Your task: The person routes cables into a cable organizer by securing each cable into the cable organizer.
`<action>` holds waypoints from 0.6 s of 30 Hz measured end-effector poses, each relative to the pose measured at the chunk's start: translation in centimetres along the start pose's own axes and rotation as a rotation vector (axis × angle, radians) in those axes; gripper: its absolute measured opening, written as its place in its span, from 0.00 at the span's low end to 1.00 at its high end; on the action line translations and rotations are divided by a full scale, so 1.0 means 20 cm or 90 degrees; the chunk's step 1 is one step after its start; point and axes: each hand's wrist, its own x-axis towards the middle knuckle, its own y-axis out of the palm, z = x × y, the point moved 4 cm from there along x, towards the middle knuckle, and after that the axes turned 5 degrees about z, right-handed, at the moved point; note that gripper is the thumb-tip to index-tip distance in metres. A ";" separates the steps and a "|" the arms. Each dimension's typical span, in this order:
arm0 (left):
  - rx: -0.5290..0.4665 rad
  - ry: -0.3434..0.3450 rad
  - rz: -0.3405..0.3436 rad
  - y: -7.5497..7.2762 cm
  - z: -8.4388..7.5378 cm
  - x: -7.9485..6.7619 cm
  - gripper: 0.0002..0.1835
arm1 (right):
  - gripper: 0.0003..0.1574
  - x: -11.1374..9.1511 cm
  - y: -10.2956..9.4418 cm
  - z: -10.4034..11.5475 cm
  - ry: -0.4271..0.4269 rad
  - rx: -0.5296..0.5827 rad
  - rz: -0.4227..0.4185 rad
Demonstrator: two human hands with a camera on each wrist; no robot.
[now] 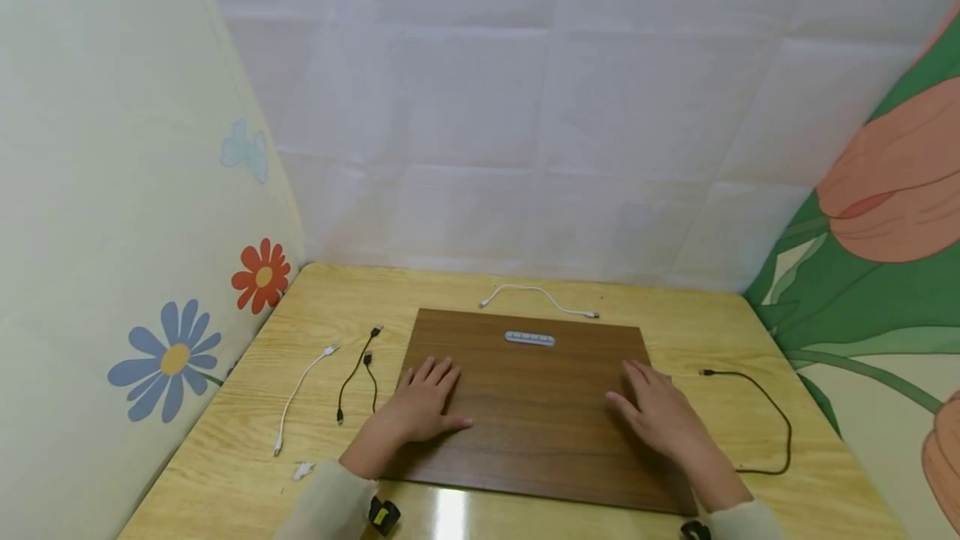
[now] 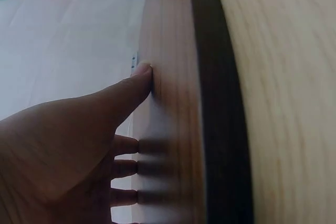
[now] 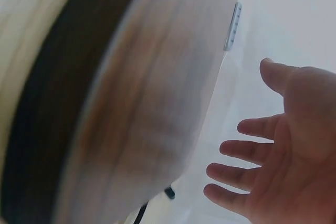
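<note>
A dark brown wooden board [image 1: 525, 415] lies flat on the table, with a slim pale bar [image 1: 529, 339] bearing a row of small marks near its far edge. My left hand [image 1: 422, 407] rests on the board's left part, fingers spread; in the left wrist view its thumb and fingertips touch the surface. Over the board's right side is my right hand [image 1: 660, 415], its fingers straight and spread. The right wrist view shows this hand [image 3: 294, 145] apart from the wood, holding nothing. Neither hand touches the pale bar.
Behind the board lies a white cable [image 1: 517, 286]. To its left are another white cable [image 1: 278, 445], two short black cables [image 1: 342, 394] and a small white piece [image 1: 303, 470]. A longer black cable [image 1: 789, 440] curves at the right. Cloth walls enclose the table [image 1: 360, 298].
</note>
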 end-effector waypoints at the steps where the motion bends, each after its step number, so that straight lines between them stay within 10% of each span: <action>1: 0.000 0.000 -0.002 0.00 0.00 0.00 0.48 | 0.43 0.00 0.00 -0.01 0.003 0.002 0.000; 18: 0.025 0.006 -0.009 -0.01 -0.01 0.00 0.48 | 0.35 -0.06 -0.06 -0.22 0.036 0.011 0.027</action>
